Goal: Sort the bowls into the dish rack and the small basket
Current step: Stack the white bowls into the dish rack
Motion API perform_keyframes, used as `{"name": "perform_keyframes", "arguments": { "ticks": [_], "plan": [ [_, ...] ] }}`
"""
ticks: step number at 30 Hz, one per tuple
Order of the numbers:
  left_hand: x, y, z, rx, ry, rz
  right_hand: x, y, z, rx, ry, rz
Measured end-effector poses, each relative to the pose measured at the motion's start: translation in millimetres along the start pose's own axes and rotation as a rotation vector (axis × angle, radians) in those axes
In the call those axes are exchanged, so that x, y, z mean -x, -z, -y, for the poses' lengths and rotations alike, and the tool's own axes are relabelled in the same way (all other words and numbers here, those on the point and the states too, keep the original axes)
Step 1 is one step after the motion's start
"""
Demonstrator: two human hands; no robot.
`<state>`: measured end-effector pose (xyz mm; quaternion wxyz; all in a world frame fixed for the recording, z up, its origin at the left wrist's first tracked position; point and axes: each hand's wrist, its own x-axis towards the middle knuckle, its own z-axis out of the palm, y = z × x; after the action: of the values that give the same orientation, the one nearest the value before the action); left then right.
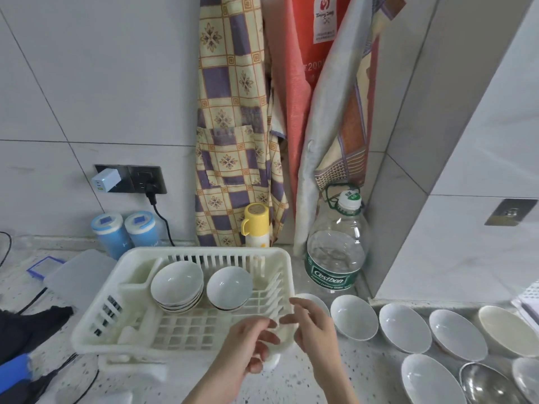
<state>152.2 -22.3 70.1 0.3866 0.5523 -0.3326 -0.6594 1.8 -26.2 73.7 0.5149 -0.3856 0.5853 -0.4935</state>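
Head view, looking down, near dish rack (186, 298).

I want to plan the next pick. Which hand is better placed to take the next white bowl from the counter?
Probably the right hand. It hovers beside the nearest bowl, and the loose bowls all lie on its side. The left hand is at the dish rack corner, farther away.

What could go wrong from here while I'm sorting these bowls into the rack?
1. The dish rack already holds a stack of bowls beside a single bowl; adding more carelessly may chip rims or tip the stack.
2. Both hands, left hand and right hand, hover at the rack's front right corner; a bump could shift the rack.
3. The nearest loose bowl sits close to the right hand and the water bottle; a quick reach might knock either.
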Motion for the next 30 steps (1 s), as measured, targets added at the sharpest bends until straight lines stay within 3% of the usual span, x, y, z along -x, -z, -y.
{"name": "perform_keyframes", "arguments": {
  "ticks": [5, 9, 13, 21, 30],
  "plan": [
    [-1, -63, 43, -0.178, 0.111, 0.149, 4, 69, -17, -0.115, -0.108, -0.229],
    [-21, -92, 80, -0.172, 0.244, 0.085, -6, 109, -34, -0.305, -0.348, -0.255],
    [-43, -111, 94, 0.013, 0.365, -0.025, -23, 135, -56, -0.411, -0.506, -0.230],
    [-74, -128, 96, 0.353, 0.353, -0.245, -48, 142, -97, -0.378, -0.676, -0.137],
    [-93, -121, 102, 0.275, 0.256, -0.416, -66, 142, -99, -0.233, -0.625, -0.158]
  ]
}}
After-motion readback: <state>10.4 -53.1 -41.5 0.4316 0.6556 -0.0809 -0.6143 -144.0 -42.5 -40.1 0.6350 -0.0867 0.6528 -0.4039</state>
